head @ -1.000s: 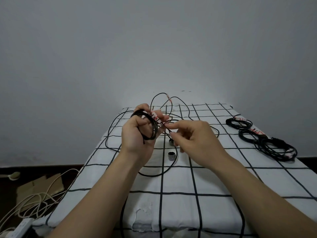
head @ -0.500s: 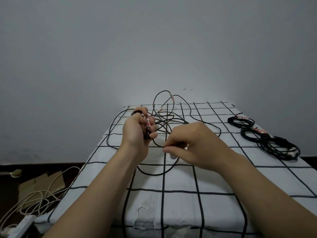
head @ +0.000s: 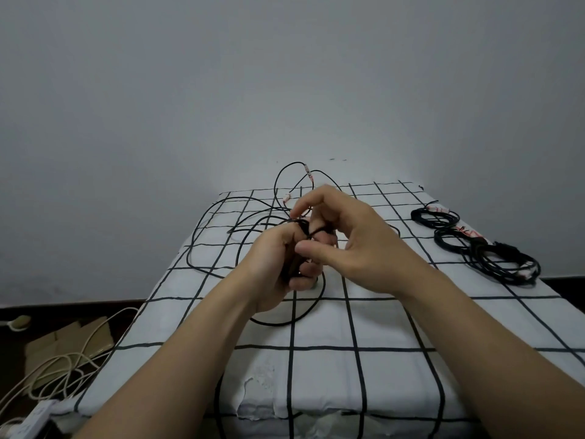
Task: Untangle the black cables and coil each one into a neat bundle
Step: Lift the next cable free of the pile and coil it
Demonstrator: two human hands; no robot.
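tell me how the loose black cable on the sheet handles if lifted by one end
Probably floppy: the loose black cable lies in slack curves on the sheet, so it would droop. Likely light but springy: it arches up unsupported at the far end. The coil in the left hand may unwind if released.

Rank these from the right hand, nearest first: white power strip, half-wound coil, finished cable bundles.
1. Half-wound coil: gripped by left hand, against right hand.
2. Finished cable bundles: sheet's right edge.
3. White power strip: floor, lower left.
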